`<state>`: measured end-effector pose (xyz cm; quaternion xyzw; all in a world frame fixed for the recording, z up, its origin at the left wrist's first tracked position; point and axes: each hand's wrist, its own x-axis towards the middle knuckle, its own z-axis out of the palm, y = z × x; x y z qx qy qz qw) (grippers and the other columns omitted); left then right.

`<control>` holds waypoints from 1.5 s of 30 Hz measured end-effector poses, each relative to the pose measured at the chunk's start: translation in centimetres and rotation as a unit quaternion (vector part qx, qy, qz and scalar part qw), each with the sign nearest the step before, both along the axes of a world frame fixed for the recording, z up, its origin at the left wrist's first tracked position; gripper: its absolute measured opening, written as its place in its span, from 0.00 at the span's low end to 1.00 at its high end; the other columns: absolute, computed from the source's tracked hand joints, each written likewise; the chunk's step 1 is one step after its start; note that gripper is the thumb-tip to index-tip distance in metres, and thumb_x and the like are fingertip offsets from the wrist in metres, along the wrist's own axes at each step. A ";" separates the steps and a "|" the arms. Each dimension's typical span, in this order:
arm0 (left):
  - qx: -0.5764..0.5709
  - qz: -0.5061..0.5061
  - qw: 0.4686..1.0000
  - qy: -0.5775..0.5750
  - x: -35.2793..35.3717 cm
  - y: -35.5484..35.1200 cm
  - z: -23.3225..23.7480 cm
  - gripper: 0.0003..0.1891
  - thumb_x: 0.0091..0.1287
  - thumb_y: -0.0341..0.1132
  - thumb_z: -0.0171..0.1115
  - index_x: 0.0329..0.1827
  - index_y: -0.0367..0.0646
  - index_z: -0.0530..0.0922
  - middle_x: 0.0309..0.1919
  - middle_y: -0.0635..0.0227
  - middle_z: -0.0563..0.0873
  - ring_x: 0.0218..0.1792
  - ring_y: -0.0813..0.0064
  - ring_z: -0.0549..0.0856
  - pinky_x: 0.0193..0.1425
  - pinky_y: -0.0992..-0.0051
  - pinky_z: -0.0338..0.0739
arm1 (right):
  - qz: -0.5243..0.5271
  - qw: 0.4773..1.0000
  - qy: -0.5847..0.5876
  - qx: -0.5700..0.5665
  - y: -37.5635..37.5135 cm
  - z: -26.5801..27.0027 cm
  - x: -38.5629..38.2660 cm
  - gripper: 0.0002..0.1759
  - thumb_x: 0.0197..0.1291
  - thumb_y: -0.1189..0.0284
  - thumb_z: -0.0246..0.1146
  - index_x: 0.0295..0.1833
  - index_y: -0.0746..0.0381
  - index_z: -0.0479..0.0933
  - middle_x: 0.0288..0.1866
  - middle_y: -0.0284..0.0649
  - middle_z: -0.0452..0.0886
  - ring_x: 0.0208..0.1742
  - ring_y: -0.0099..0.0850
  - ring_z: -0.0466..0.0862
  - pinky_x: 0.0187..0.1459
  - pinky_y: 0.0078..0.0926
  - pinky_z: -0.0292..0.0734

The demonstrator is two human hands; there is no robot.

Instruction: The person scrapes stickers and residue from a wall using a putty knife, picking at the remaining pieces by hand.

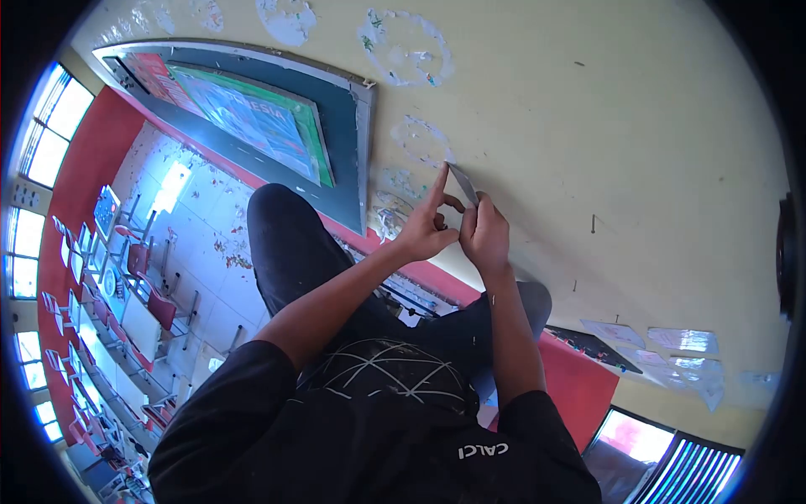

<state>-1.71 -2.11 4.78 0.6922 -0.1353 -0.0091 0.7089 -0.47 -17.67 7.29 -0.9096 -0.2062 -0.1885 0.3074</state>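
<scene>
Close to the cream wall, my right hand is closed round the lower end of a scraper. Its flat grey blade points up toward the wall, and the handle is hidden in my fist. My left hand is beside it, index finger stretched along the blade's left edge, its tip at the blade's top corner. The left thumb reaches toward my right hand and the other fingers are loosely bent. Just beyond the blade, a ring-shaped patch of whitish paper residue marks the wall.
A framed green board with a poster hangs on the left. More residue sticks to the wall above. Nails protrude at right. Far below, scraps litter the tiled floor near chairs and tables.
</scene>
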 end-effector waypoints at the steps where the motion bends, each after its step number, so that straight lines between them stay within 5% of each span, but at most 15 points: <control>1: -0.020 -0.022 0.999 0.015 0.0 0.1 -0.1 0.60 0.49 0.24 0.61 0.83 0.56 0.33 0.50 0.57 0.81 0.19 0.81 0.72 0.29 0.77 0.73 | 0.014 1.000 0.012 0.005 0.0 0.0 0.1 0.10 0.63 0.75 0.56 0.48 0.68 0.75 0.32 0.54 0.82 0.30 0.52 0.84 0.31 0.47 0.79; 9: -0.050 -0.086 0.994 0.044 -0.1 0.8 -0.4 0.63 0.47 0.24 0.60 0.81 0.60 0.24 0.51 0.54 0.80 0.24 0.78 0.74 0.32 0.76 0.74 | 0.062 0.997 0.047 -0.014 -0.2 0.7 0.4 0.10 0.65 0.74 0.57 0.48 0.68 0.73 0.32 0.54 0.82 0.32 0.54 0.84 0.32 0.48 0.79; 18: -0.081 -0.039 0.993 0.077 -2.4 2.5 -2.2 0.66 0.47 0.19 0.60 0.80 0.62 0.21 0.50 0.60 0.78 0.23 0.84 0.71 0.30 0.80 0.69 | 0.090 0.995 0.043 -0.029 2.5 -0.2 -0.9 0.11 0.62 0.75 0.59 0.49 0.66 0.74 0.31 0.53 0.82 0.32 0.53 0.84 0.31 0.45 0.80; 24: -0.047 -0.006 0.999 -0.012 -1.2 2.0 0.4 0.62 0.47 0.20 0.59 0.83 0.56 0.30 0.51 0.62 0.79 0.19 0.87 0.67 0.29 0.83 0.67 | -0.037 0.998 -0.011 0.057 1.7 -0.4 -1.5 0.09 0.63 0.78 0.57 0.47 0.71 0.74 0.28 0.56 0.79 0.26 0.52 0.82 0.27 0.45 0.76; 31: -0.039 -0.009 0.999 -0.009 -0.5 1.0 0.3 0.58 0.47 0.25 0.59 0.83 0.50 0.36 0.49 0.60 0.80 0.18 0.82 0.69 0.27 0.78 0.71 | -0.032 0.999 -0.029 0.024 1.0 -1.0 -1.0 0.09 0.63 0.79 0.56 0.46 0.72 0.74 0.27 0.55 0.79 0.25 0.52 0.82 0.27 0.46 0.76; 45: -0.045 -0.100 0.993 0.031 0.0 1.7 -0.1 0.62 0.46 0.21 0.58 0.82 0.54 0.27 0.54 0.61 0.74 0.22 0.81 0.70 0.30 0.78 0.70 | 0.039 0.997 0.042 0.059 1.1 -0.5 -0.6 0.08 0.64 0.78 0.56 0.46 0.70 0.74 0.28 0.54 0.81 0.27 0.53 0.83 0.29 0.47 0.77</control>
